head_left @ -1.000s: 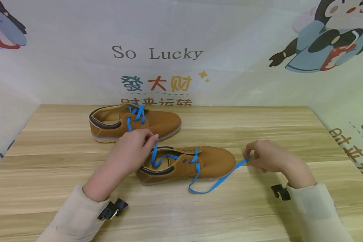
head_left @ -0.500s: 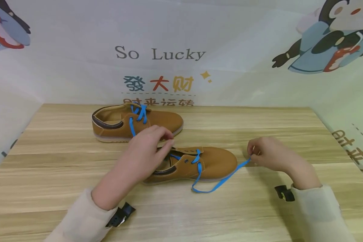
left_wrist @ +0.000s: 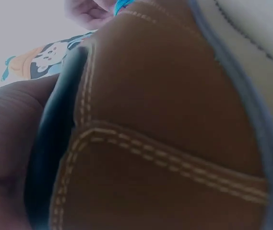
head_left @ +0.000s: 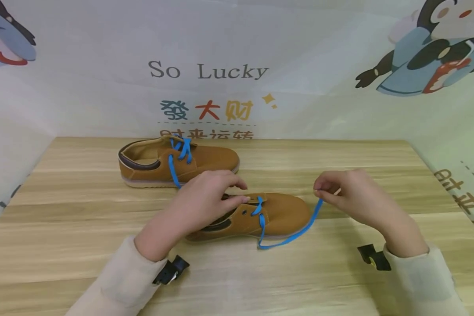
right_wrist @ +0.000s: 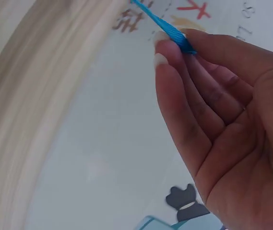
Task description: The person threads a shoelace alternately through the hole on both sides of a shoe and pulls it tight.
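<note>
A brown shoe (head_left: 286,213) lies in the middle of the table, its toe to the right in the head view. My left hand (head_left: 209,199) is over its opening, thumb and forefinger apart, with the thumb tip by the tongue; it hides much of the opening. The left wrist view shows the shoe's stitched side (left_wrist: 165,105) close up. A blue shoelace (head_left: 296,237) leaves the near eyelets, loops past the toe and rises to my right hand (head_left: 359,197). That hand pinches the lace's end (right_wrist: 177,38) between thumb and fingertips, as the right wrist view shows.
A second brown shoe (head_left: 215,158) with blue laces (head_left: 185,149) stands behind, overlapped by the left hand in the head view. The wooden table (head_left: 292,281) ends at a printed white backdrop (head_left: 312,57) at the back and sides.
The left hand has let go of the other lace end and moved right along the shoe to its tongue. The right hand has risen, lifting its lace end and turning its fingers leftward.
</note>
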Available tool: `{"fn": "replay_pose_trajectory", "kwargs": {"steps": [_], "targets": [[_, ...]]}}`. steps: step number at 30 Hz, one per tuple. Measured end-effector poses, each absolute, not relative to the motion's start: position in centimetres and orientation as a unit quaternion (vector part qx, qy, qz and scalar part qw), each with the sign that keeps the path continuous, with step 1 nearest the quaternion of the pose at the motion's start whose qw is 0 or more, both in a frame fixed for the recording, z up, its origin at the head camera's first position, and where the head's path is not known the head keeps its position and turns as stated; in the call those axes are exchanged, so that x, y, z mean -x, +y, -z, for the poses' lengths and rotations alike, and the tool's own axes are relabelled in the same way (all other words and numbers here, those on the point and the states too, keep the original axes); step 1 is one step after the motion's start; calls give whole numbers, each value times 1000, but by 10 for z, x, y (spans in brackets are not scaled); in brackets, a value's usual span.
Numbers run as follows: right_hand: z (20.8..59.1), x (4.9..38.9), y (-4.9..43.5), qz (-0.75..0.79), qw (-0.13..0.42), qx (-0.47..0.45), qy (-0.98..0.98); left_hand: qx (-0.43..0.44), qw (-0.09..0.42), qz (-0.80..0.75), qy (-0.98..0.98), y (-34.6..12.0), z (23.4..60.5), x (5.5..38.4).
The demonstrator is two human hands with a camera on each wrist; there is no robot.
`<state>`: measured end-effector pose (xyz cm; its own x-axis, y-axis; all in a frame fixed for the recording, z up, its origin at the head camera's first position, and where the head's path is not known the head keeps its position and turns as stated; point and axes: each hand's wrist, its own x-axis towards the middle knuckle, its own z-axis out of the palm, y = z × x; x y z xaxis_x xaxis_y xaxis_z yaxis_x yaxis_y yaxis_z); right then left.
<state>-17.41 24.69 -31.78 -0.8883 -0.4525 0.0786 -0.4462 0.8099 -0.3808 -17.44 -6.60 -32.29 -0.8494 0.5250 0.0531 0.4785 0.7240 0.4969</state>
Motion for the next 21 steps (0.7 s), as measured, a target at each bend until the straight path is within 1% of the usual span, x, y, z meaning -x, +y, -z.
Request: {"fn": "replay_pose_trajectory", "kwargs": {"steps": [6,11,15,18,21], "targets": [[307,167,229,246,-23,242,938,-289,97,-277,911,-66,322,186],[300,160,218,287,-63,270,917,-336,112,-282,892,-73,324,191],[296,161,211,315,-82,352,878,-353,117,-265,890,-75,328,193],[295,164,203,318,-98,415,847,-353,110,-260,892,-73,331,194],[294,168,193,302,-127,433,840,-351,91,-258,895,-71,334,194]]}}
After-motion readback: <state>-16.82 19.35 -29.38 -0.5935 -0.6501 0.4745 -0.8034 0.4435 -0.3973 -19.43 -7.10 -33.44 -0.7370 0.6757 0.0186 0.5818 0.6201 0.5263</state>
